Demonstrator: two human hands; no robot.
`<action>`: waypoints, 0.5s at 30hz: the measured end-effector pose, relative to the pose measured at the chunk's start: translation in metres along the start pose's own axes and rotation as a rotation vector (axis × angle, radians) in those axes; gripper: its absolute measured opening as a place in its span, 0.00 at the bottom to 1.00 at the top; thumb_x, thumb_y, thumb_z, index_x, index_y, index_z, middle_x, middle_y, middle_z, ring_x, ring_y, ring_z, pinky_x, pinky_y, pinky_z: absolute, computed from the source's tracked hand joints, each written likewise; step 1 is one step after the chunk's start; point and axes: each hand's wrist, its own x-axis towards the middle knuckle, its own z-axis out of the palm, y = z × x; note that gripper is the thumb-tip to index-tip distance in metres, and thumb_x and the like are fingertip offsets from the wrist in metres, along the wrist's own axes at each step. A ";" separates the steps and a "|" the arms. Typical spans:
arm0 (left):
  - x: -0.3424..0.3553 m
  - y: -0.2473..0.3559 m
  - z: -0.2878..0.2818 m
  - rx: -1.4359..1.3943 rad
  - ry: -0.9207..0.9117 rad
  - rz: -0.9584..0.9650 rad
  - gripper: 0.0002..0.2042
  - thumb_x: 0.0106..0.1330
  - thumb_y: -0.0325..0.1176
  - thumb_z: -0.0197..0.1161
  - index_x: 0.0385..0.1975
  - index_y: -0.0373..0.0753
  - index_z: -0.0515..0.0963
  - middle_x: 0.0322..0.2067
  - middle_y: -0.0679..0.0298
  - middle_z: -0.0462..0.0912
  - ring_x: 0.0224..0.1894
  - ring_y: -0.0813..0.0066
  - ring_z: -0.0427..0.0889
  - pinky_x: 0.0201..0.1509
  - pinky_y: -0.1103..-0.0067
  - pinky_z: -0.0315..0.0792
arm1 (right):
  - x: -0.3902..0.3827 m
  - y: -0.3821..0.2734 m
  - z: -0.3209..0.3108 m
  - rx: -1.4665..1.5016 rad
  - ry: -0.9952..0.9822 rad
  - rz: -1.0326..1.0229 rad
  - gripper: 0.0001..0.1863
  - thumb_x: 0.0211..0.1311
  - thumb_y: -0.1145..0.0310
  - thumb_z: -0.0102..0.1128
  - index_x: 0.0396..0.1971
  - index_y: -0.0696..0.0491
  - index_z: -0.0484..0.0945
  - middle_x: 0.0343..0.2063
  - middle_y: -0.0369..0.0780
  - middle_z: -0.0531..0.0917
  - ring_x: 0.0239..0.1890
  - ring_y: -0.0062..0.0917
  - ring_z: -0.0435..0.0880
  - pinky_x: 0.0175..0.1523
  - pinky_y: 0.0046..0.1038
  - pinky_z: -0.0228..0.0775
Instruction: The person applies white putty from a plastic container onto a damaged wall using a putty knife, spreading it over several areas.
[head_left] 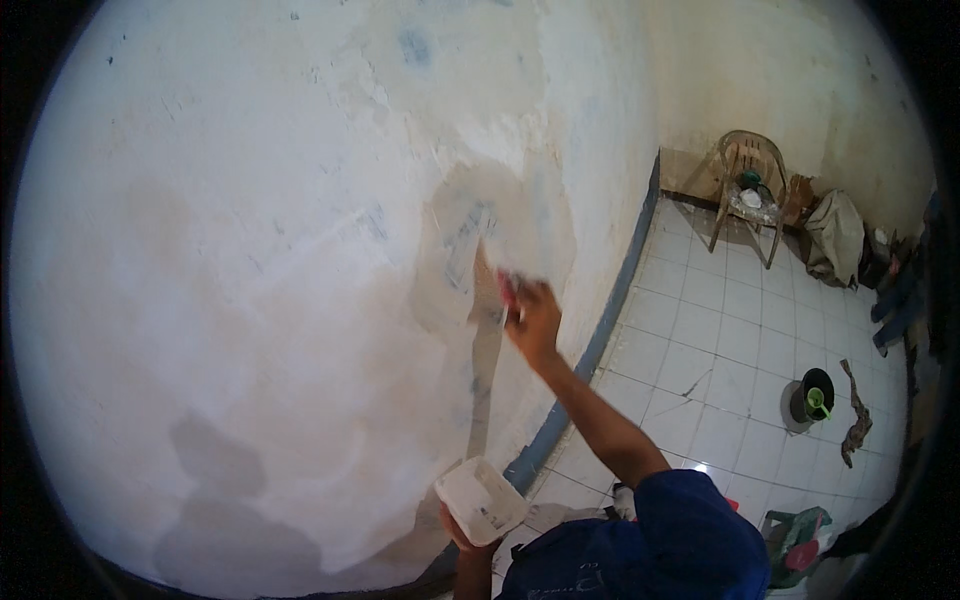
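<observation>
My right hand (537, 322) is raised to the wall, its fingers closed round a small red-handled tool (507, 287). The tool's blade is blurred, so its exact kind is unclear. It is at a damp-looking, darker patch (440, 275) on the white plastered wall (280, 160). Lower down, my left hand (456, 530) grips a white rectangular plastic tub (455, 489) from its side and underneath. The tub is tilted, with its open top facing up and pale material smeared inside. Part of my left hand is hidden by the tub.
A blue skirting band (575, 412) runs along the wall's foot beside the white tiled floor (690, 330). A stained chair (745, 205) holding items stands in the far corner near a sack (835, 240). To the right are a black bucket (798, 405) with a green dipper (818, 402) and a rag (857, 430).
</observation>
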 end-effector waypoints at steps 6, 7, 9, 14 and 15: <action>-0.016 -0.009 -0.009 0.643 0.227 0.291 0.39 0.61 0.59 0.59 0.66 0.41 0.59 0.61 0.45 0.66 0.58 0.50 0.73 0.61 0.58 0.70 | -0.079 -0.042 -0.032 0.242 -0.073 -0.077 0.27 0.33 0.84 0.54 0.40 0.52 0.83 0.40 0.41 0.83 0.40 0.41 0.81 0.45 0.36 0.75; -0.021 -0.018 -0.003 0.646 0.224 0.289 0.39 0.61 0.59 0.59 0.66 0.41 0.59 0.61 0.45 0.66 0.58 0.50 0.73 0.61 0.58 0.70 | -0.075 -0.039 -0.030 0.245 -0.077 -0.075 0.27 0.33 0.84 0.54 0.40 0.52 0.83 0.40 0.41 0.83 0.40 0.41 0.81 0.45 0.36 0.75; -0.029 -0.034 0.005 0.493 0.281 0.257 0.38 0.61 0.59 0.59 0.66 0.41 0.59 0.60 0.47 0.68 0.58 0.50 0.73 0.61 0.57 0.69 | -0.039 -0.044 -0.025 0.228 0.123 -0.070 0.27 0.34 0.85 0.54 0.40 0.52 0.82 0.39 0.42 0.82 0.38 0.42 0.80 0.41 0.38 0.74; -0.009 -0.016 -0.007 0.635 0.113 0.291 0.37 0.62 0.59 0.57 0.66 0.43 0.60 0.62 0.52 0.67 0.60 0.52 0.73 0.64 0.56 0.66 | -0.056 -0.039 0.014 0.193 0.049 -0.164 0.15 0.31 0.77 0.62 0.27 0.55 0.77 0.33 0.44 0.78 0.35 0.47 0.77 0.38 0.41 0.73; -0.015 -0.023 -0.002 0.600 0.073 0.247 0.36 0.62 0.59 0.57 0.65 0.43 0.60 0.62 0.53 0.66 0.60 0.53 0.73 0.65 0.56 0.65 | -0.083 -0.046 0.015 0.197 0.003 -0.134 0.17 0.31 0.77 0.61 0.30 0.55 0.78 0.33 0.44 0.77 0.37 0.47 0.78 0.40 0.42 0.74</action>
